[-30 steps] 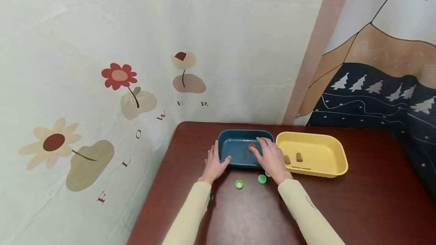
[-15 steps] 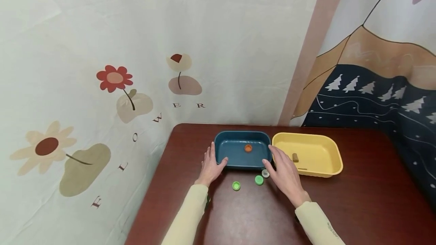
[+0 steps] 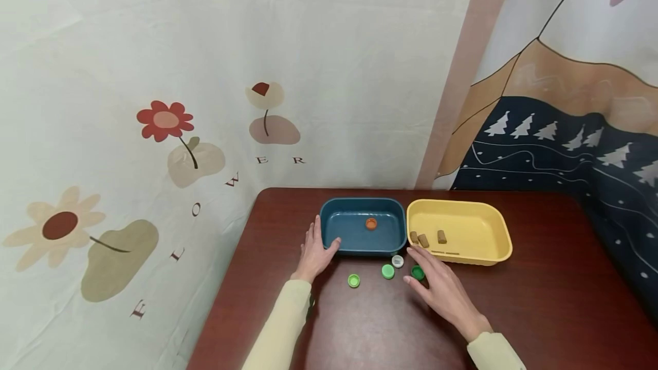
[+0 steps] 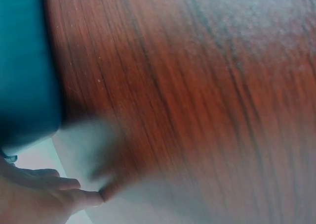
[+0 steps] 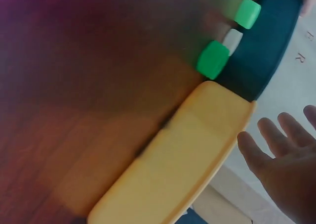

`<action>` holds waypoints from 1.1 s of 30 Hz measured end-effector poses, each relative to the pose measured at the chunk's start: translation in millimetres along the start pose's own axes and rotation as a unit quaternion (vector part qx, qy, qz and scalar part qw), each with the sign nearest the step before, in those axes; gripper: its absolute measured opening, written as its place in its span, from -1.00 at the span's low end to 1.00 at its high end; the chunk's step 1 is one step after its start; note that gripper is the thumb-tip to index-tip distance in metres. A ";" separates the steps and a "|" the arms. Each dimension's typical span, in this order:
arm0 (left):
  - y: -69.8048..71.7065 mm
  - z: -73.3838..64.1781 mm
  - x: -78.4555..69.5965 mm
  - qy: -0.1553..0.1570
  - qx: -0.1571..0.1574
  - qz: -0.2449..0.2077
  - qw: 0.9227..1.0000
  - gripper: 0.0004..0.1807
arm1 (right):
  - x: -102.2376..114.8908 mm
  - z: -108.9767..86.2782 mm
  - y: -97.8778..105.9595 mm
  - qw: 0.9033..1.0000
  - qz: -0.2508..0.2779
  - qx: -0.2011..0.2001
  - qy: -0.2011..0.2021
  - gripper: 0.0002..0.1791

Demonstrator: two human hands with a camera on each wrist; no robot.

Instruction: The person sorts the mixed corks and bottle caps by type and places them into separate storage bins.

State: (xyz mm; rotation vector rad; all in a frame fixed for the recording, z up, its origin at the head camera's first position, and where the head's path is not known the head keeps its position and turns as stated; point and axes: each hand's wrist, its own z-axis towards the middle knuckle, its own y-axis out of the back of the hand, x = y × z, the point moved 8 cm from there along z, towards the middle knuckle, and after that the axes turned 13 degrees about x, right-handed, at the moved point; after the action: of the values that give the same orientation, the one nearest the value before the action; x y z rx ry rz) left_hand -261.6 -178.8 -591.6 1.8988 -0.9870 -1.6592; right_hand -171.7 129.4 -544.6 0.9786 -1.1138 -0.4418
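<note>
At the near left corner of the blue tray (image 3: 362, 244) is my left hand (image 3: 315, 253), its fingers straight along the side and the thumb by the front rim. In the tray lies an orange bottle cap (image 3: 371, 224). My right hand (image 3: 444, 290) has its fingers extended, holding nothing, close by a dark green bottle cap (image 3: 417, 272) that they partly cover. Left of that lie a white cap (image 3: 397, 261), a green cap (image 3: 388, 271) and a light green cap (image 3: 353, 281). In the right wrist view, the right fingers (image 5: 252, 147) are apart and bare.
A yellow tray (image 3: 483, 233) stands right beside the blue one, with several brown cork-like pieces (image 3: 441, 237) inside. Both trays are on a dark red wooden table (image 3: 545, 278). Behind it hangs a printed cloth (image 3: 354, 101) with flowers and trees.
My right hand has drawn back from over the blue tray, moving right and toward me, uncovering the white and dark green caps. The left hand stays at the tray; the view has shifted slightly.
</note>
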 end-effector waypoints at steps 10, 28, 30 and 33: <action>-0.7 2.1 2.9 0.001 0.003 0.001 1.000 0.06 | -5.5 -12.8 -4.1 0.999 -0.043 -0.021 0.022 -0.23; -4.0 4.6 6.5 0.009 0.011 0.004 1.000 0.06 | -23.2 -7.9 -27.0 0.993 -0.080 0.054 -0.065 -0.32; -4.3 4.7 6.6 0.009 0.012 0.004 1.000 0.06 | -25.0 -7.5 -28.4 0.991 -0.086 0.060 -0.078 -0.31; -4.6 4.8 6.5 0.009 0.012 0.005 1.000 0.06 | -27.2 -7.2 -30.0 0.989 -0.096 0.065 -0.090 -0.31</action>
State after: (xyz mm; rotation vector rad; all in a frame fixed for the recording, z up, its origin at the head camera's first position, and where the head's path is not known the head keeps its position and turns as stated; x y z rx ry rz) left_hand -265.0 -180.0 -600.1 1.9178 -1.0130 -1.6291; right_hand -171.8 136.4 -585.2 1.1847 -1.2269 -0.6301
